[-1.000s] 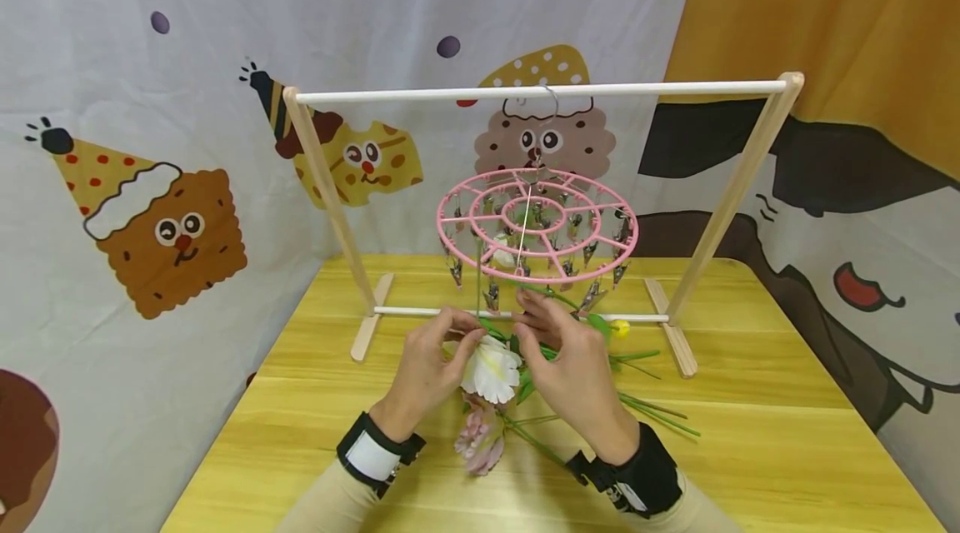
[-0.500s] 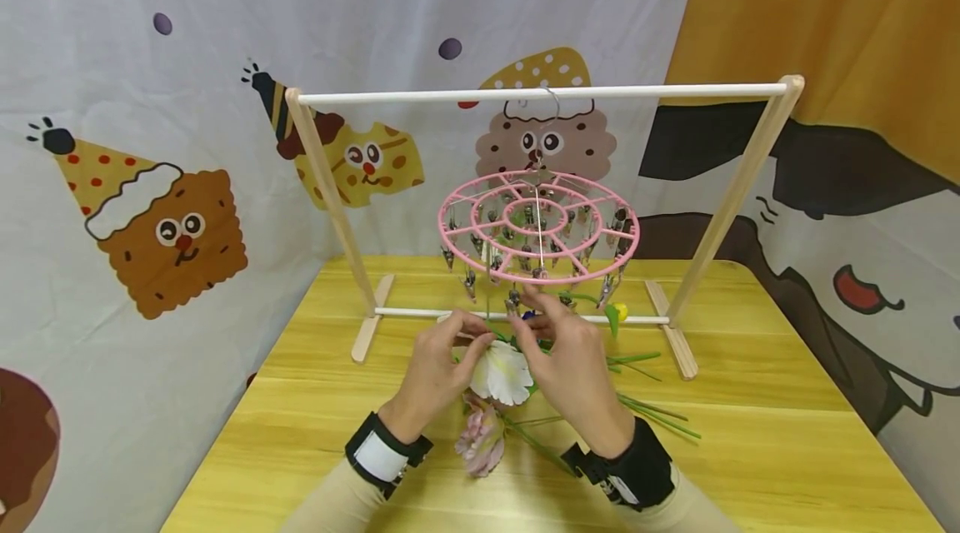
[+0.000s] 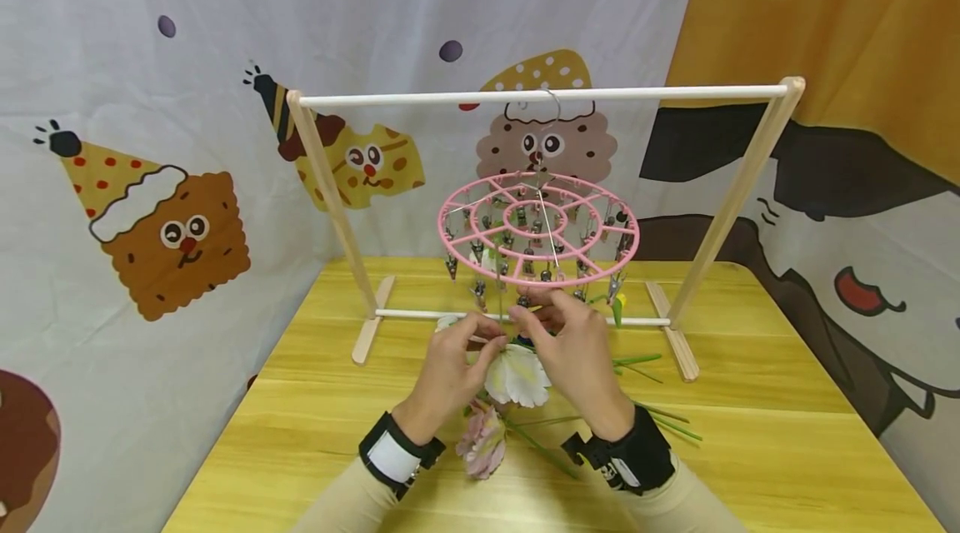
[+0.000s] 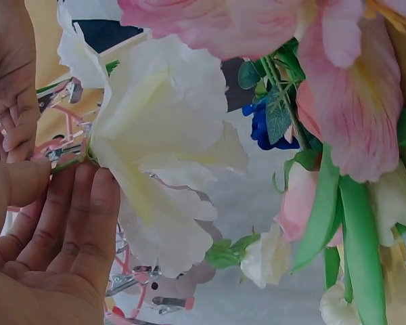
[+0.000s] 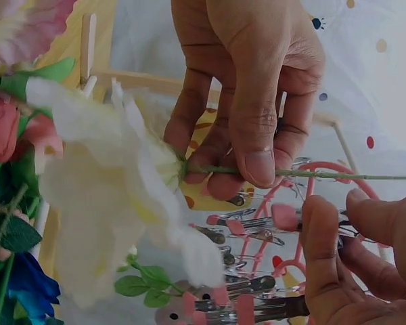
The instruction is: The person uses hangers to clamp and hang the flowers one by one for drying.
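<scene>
1. Hands, two: the left hand pinches one green stem just by its bloom; the right hand pinches one metal clip beside it.
2. White flower, one large, hangs head-down below the left fingertips, over the tabletop.
3. Pink hanger, one, has three rings; its clips overlap too much to count.
4. Rack, one: two wooden uprights, two white bars.
5. Black wristbands, two, each with a pale patch.
6. Pink flower, in front; yellow bud, right; blue flower, behind.
7. Hands and white bloom partly hide the pile.
8. Cloth backdrop shows three party-hatted cartoon figures.
</scene>
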Available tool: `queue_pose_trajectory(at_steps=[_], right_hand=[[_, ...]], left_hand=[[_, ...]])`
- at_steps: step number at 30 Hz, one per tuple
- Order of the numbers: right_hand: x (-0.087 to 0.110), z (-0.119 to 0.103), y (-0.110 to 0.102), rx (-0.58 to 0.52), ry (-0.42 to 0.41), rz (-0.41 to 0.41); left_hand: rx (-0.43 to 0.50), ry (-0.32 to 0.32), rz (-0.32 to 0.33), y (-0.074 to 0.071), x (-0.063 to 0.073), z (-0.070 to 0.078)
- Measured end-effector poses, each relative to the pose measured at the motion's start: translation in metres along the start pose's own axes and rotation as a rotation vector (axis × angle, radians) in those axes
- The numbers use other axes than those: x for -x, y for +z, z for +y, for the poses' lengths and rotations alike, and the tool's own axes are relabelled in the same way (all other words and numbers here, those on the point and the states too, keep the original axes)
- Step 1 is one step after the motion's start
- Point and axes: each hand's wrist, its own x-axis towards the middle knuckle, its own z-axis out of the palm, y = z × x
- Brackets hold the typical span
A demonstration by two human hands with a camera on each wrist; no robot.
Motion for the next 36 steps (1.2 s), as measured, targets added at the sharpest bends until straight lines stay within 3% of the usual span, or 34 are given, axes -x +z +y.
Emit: queue_pose_trajectory(at_steps=[11,25,36], right_hand=[[-0.005,0.008,-0.008,-0.185,0.164,-0.053],[-0.011,0.019,-0.010,-0.295,0.159,-0.003],[-0.015,0.017,-0.007,-0.371,0.228,0.010]], left_hand=[[0.029,-0.043,0.018,0.005,-0.002,0.003],[0.067,-0.077,0.054,0.009,-0.004,0.005],[0.057,-0.092,0.051,0.010,-0.007,0.009]])
